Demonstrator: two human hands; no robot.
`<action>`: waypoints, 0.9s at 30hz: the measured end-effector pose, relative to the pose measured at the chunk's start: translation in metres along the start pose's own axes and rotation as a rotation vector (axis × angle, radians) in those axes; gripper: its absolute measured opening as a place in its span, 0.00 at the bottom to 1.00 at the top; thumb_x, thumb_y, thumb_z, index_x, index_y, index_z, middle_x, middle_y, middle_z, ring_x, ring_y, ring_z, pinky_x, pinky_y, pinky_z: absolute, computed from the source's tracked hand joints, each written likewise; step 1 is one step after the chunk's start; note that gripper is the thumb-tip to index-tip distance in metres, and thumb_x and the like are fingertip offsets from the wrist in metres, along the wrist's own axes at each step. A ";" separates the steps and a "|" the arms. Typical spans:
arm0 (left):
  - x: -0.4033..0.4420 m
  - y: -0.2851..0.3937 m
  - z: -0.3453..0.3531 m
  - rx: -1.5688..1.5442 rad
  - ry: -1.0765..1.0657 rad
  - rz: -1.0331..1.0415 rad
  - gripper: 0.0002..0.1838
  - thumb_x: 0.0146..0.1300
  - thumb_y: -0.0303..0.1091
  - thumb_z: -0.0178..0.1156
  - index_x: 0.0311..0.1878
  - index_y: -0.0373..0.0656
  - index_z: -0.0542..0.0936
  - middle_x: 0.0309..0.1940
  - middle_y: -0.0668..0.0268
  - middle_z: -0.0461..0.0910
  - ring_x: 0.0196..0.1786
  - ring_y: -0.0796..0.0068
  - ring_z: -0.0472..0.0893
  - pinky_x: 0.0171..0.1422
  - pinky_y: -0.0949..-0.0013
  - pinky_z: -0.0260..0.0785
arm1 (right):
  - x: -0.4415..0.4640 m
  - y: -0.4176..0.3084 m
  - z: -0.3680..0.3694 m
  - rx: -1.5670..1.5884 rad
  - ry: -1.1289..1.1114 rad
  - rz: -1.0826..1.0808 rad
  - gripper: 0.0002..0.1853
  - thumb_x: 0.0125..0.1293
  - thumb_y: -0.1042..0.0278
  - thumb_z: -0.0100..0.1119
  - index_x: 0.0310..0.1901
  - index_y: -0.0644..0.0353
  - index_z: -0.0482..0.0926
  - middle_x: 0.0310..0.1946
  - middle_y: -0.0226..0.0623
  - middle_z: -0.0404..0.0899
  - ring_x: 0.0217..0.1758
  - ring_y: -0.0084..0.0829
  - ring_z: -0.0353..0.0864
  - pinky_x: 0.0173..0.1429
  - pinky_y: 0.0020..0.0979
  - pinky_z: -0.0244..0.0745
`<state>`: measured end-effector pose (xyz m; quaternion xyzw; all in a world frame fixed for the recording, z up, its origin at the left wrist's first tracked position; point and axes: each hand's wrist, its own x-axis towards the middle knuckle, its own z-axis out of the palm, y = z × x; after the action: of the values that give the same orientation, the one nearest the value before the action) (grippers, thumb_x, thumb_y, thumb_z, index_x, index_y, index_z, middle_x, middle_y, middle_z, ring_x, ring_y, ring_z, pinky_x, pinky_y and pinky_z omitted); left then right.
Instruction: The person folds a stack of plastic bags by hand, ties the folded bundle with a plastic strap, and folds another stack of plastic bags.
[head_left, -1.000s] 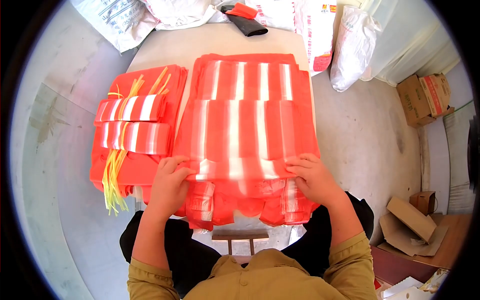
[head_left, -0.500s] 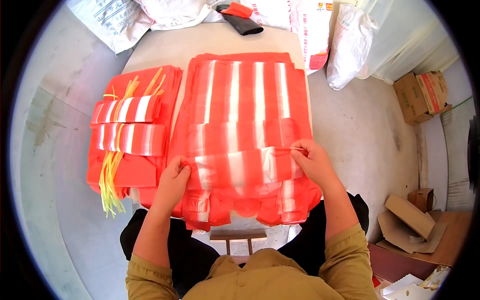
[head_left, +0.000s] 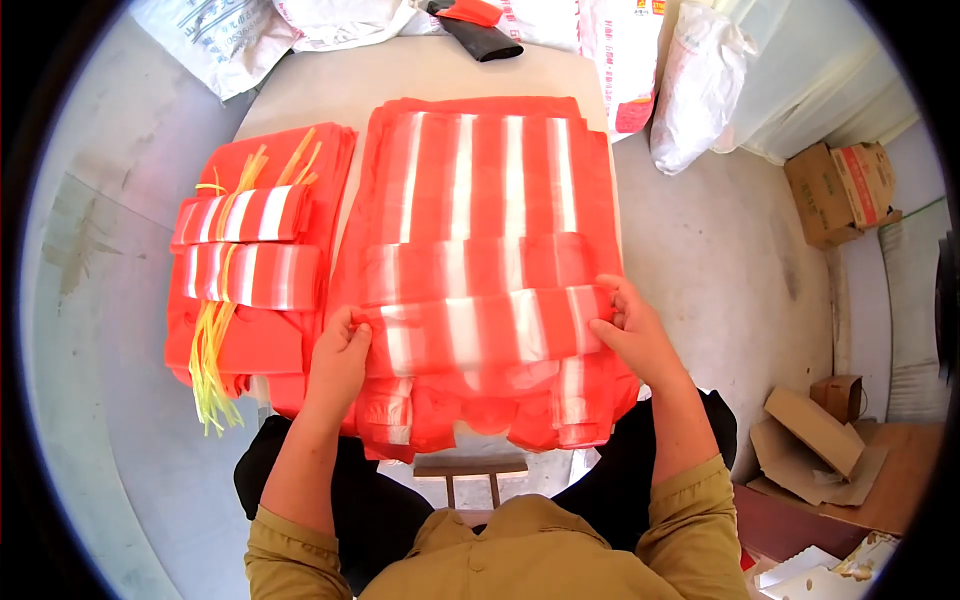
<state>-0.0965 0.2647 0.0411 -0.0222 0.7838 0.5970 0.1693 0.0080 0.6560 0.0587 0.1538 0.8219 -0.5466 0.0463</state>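
Note:
A stack of red plastic bags with white stripes lies in front of me on the table. Across its near part runs a folded striped bag, drawn out as a flat band between my hands. My left hand pinches the band's left end between thumb and fingers. At the right end, my right hand has its fingers curled round the edge, the thumb lying on the plastic. Below the band, gathered bag handles hang over the near edge of the table.
To the left, a red pile carries two folded striped bundles and yellow ties. White sacks and a black-and-red item lie at the back. Cardboard boxes stand right; a wooden stool is below.
The band's right end has been smoothed flat and wider, and my right hand has shifted slightly right, with its fingers spread more. My left hand still pinches the left end.

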 end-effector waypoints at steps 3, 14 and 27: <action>0.001 0.001 0.001 0.086 0.026 0.029 0.04 0.77 0.29 0.53 0.47 0.40 0.77 0.31 0.71 0.75 0.34 0.87 0.71 0.38 0.76 0.64 | -0.002 0.001 0.003 0.028 -0.009 0.028 0.24 0.72 0.77 0.60 0.67 0.60 0.69 0.54 0.33 0.78 0.44 0.20 0.78 0.50 0.25 0.76; 0.005 0.004 0.004 -0.057 0.020 -0.029 0.11 0.79 0.31 0.54 0.58 0.39 0.75 0.35 0.68 0.80 0.37 0.87 0.74 0.42 0.77 0.67 | -0.007 -0.002 0.010 -0.019 0.057 -0.158 0.07 0.73 0.79 0.57 0.47 0.62 0.83 0.43 0.26 0.75 0.41 0.19 0.73 0.47 0.24 0.70; -0.015 0.008 0.008 0.291 -0.052 0.258 0.41 0.68 0.20 0.57 0.80 0.45 0.50 0.50 0.56 0.78 0.51 0.74 0.78 0.56 0.69 0.72 | -0.015 -0.018 0.019 -0.131 0.013 -0.129 0.24 0.74 0.75 0.56 0.70 0.61 0.71 0.59 0.36 0.77 0.62 0.30 0.76 0.69 0.32 0.70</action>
<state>-0.0823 0.2717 0.0515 0.1188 0.8535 0.4946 0.1130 0.0151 0.6290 0.0708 0.1006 0.8643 -0.4926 0.0154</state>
